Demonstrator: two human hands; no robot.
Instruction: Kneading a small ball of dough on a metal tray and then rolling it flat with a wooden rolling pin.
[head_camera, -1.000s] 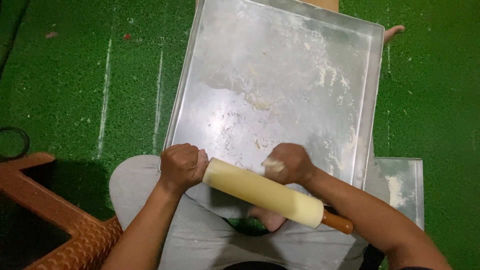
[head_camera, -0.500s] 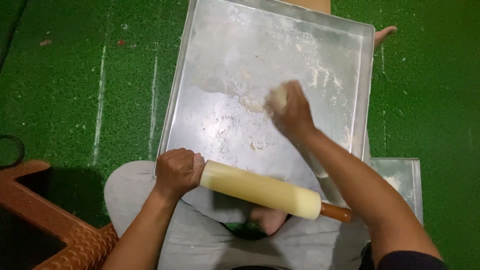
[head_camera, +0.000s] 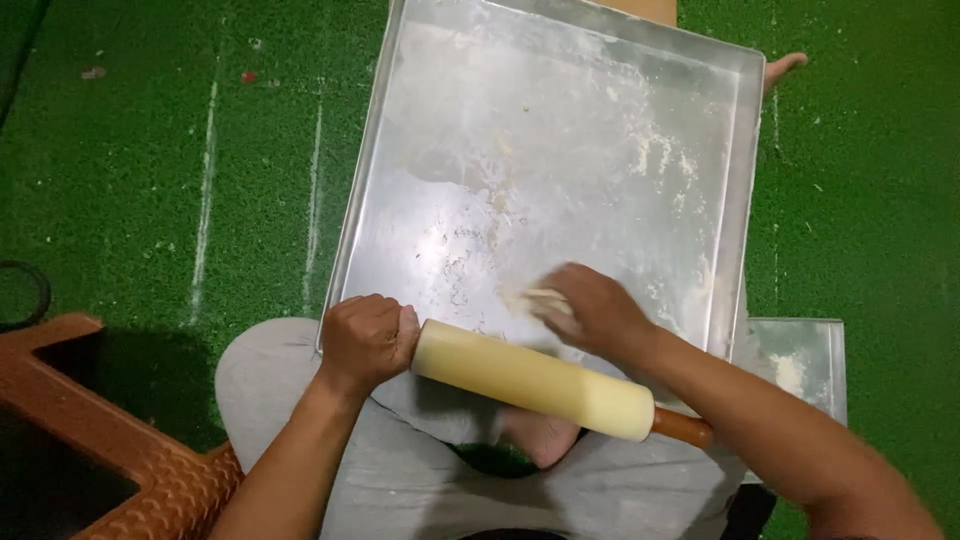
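My left hand (head_camera: 366, 341) grips one handle of a pale wooden rolling pin (head_camera: 535, 381), which lies slanted across my lap at the near edge of a large flour-dusted metal tray (head_camera: 560, 130). Its other handle (head_camera: 684, 428) sticks out brown at the lower right. My right hand (head_camera: 598, 312) rests on the tray's near part, its fingers closed over a small piece of pale dough (head_camera: 530, 298). The hand is blurred with motion.
The tray lies on green artificial turf (head_camera: 150, 170) marked with white streaks. A brown woven basket edge (head_camera: 110, 440) sits at the lower left. A smaller metal tray (head_camera: 800, 365) with flour lies at the right. A bare foot (head_camera: 785, 68) of another person shows at the upper right.
My right hand went from the rolling pin out to the tray's middle, then drew back toward the near edge with the dough. The left hand and the pin stayed put.
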